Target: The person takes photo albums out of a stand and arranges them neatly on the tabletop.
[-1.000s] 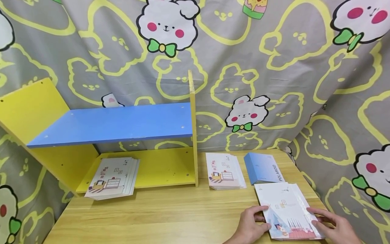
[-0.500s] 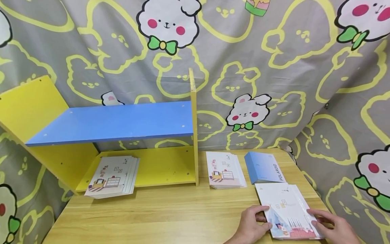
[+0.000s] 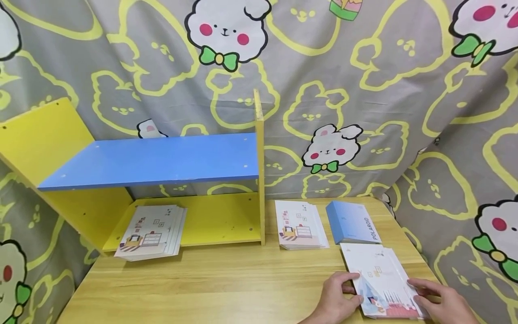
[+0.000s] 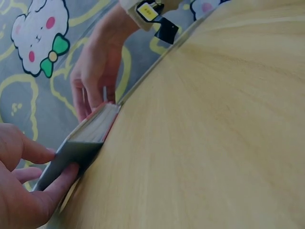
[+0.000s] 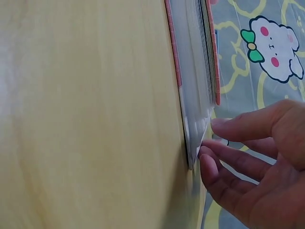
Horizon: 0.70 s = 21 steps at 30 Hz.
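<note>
Two hands: the left hand (image 3: 339, 298) is gripping the tent-cover album (image 3: 378, 279) at its eight o'clock side, thumb and fingers bending against the spine edge; the right hand (image 3: 444, 303) is pinching the opposite side near four o'clock, thumb and fingertips closing on the pale leaves (image 5: 192, 95).
Tent-cover album: it is lying cover up on the wooden table (image 3: 218, 285), toward four o'clock in the head view, its leaves fanning out toward three o'clock. From the right wrist, red-edged covers are showing on either side of them.
Blue POLAROID album (image 3: 354, 222): it is sitting just beside the held album, toward eleven o'clock from it; whether the two are touching cannot be told.
Armchair-cover album (image 3: 300, 225): it is lying at ten o'clock from the held one, near the upright of the shelf unit.
Shelf unit: yellow panels and a blue board (image 3: 170, 157) are standing toward nine o'clock.
Shelved album (image 3: 149, 231): another armchair print is resting at eight o'clock on the yellow bottom board (image 3: 220, 220), jutting past its front edge.
Curtain (image 3: 279, 67): grey cloth with green-bowed cartoon animals is hanging from ten round to three o'clock.
</note>
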{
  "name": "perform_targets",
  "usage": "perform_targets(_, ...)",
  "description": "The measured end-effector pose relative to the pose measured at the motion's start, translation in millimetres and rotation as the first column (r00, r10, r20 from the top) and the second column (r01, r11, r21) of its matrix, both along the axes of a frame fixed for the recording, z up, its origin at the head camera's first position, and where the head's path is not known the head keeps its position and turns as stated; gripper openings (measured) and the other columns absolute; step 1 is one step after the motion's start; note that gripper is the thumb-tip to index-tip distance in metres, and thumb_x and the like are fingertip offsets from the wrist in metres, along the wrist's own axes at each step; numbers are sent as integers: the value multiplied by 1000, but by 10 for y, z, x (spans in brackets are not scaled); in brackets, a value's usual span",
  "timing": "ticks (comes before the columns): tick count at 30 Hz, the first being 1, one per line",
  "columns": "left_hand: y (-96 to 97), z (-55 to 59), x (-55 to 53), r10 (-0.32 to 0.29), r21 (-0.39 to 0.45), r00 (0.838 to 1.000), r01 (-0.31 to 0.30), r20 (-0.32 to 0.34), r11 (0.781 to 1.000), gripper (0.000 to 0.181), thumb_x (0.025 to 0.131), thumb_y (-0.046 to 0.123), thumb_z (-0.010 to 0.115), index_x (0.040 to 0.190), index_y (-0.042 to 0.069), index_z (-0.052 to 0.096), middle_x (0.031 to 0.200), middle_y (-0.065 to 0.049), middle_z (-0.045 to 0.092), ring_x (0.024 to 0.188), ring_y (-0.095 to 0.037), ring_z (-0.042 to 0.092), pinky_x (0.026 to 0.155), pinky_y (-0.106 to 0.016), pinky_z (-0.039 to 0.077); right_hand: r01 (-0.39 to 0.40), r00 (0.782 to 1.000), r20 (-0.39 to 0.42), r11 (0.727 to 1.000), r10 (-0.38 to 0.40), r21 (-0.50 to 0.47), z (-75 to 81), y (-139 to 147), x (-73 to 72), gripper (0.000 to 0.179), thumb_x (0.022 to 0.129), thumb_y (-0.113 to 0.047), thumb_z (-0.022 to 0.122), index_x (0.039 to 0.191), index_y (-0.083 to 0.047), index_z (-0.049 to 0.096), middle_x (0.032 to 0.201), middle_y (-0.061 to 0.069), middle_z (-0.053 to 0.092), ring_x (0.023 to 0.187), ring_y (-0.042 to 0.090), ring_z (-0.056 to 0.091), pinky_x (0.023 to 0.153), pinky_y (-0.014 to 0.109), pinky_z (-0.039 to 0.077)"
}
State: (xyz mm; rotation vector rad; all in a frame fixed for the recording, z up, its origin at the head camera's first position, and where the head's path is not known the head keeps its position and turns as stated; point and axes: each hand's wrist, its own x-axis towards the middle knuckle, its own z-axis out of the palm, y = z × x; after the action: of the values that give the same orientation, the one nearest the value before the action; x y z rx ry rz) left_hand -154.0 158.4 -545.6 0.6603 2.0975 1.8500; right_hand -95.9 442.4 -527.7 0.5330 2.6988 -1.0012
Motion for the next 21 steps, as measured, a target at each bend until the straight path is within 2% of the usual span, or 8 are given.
perform_targets(9, -29, -12, 9, -37, 17, 999, 37, -4, 999, 48, 81, -14, 77, 125, 2, 69, 114, 6, 62, 83, 2, 65, 74, -13, 56, -9, 1000, 18, 1000, 9, -2, 46, -7, -2, 48, 88, -16, 81, 127, 8, 66, 114, 24, 69, 93, 28, 65, 80, 49, 59)
perform_targets(12, -58, -18, 6, -50, 20, 999, 50, 7, 999, 50, 81, -14, 76, 127, 4, 68, 117, 6, 62, 85, 0, 67, 73, -14, 56, -17, 1000, -2, 1000, 17, -10, 72, -15, -10, 51, 89, -20, 80, 129, 8, 63, 118, 28, 67, 97, 33, 66, 81, 52, 58)
perform_targets(16, -120, -19, -15, -62, 48, 996, 59, 64, 997, 48, 84, -14, 73, 127, 5, 68, 120, 5, 65, 88, -5, 70, 71, -14, 55, -20, 999, -40, 1000, 19, -21, 140, -61, -39, 55, 94, -26, 76, 135, 6, 58, 130, 35, 58, 105, 44, 65, 83, 54, 58)
perform_targets(21, -206, 17, -49, -61, 85, 995, 54, 75, 995, 43, 85, -13, 71, 124, 3, 69, 119, 0, 70, 92, -8, 70, 72, -14, 55, -20, 993, -115, 1000, 17, -21, 248, -202, -91, 50, 98, -22, 70, 139, 5, 56, 138, 38, 51, 109, 47, 64, 82, 51, 59)
